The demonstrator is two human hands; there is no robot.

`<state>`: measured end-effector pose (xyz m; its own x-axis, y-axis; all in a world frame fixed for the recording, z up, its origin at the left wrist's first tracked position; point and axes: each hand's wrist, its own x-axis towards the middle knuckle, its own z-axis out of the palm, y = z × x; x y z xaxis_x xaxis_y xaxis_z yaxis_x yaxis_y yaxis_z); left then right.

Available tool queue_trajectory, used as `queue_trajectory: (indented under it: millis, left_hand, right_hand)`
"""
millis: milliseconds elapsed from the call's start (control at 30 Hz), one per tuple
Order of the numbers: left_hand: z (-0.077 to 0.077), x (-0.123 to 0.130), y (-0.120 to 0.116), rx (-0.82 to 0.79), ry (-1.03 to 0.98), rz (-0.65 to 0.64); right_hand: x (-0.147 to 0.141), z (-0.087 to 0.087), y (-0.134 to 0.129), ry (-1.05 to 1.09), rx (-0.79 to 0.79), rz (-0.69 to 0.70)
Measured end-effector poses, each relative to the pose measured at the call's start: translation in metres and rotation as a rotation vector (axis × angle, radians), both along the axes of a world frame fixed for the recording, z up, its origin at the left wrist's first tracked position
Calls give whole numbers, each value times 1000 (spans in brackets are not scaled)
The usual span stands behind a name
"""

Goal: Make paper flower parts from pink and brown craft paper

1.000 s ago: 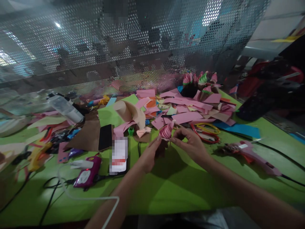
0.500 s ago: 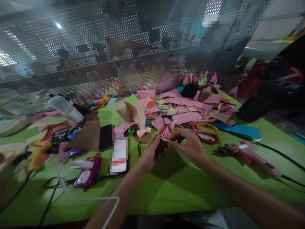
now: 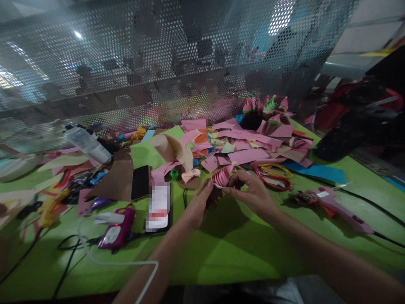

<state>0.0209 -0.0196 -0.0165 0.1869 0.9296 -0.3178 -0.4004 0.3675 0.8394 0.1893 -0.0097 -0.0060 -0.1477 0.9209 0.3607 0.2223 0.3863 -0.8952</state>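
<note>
Between my hands is a pink pleated paper swirl (image 3: 222, 175), narrowing to a tip at its upper right. My left hand (image 3: 200, 204) grips its base from the left, thumb pressed against the lower edge. From the right, my right hand (image 3: 249, 192) has its fingers curled and its thumb and fingertips at the rim of the same piece. The underside of the swirl is hidden by my fingers. Just left of it, a peach crumpled paper piece (image 3: 191, 175) rests on a brown paper scrap, beside a small green paper piece (image 3: 174, 173).
A pink glue gun (image 3: 344, 211) lies at the right with its cord. Red-handled scissors (image 3: 274, 182) lie nearer. Two phones (image 3: 140, 182), a magenta power box (image 3: 117, 228) and a yellow glue gun (image 3: 49, 207) are leftward. Pink paper strips (image 3: 249, 137) pile up behind, before a perforated metal screen (image 3: 190, 63).
The swirl tilts slightly, its tip shifting a little to the right. Both hands stay in nearly the same place around it.
</note>
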Motion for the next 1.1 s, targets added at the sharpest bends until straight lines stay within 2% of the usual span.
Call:
queue_trajectory:
  millis: [167, 467, 767, 1100]
  left_hand:
    - [0, 1, -1, -3, -14, -22]
    - [9, 1, -1, 16, -67, -7]
    - [9, 5, -2, -21, -76, 31]
    - [12, 4, -5, -18, -83, -27]
  right_hand:
    - [0, -1, -1, -51, 38, -42]
    - [2, 2, 1, 78, -88, -14]
    - [-1, 0, -1, -13, 33, -40]
    - [-1, 3, -1, 21, 5, -39]
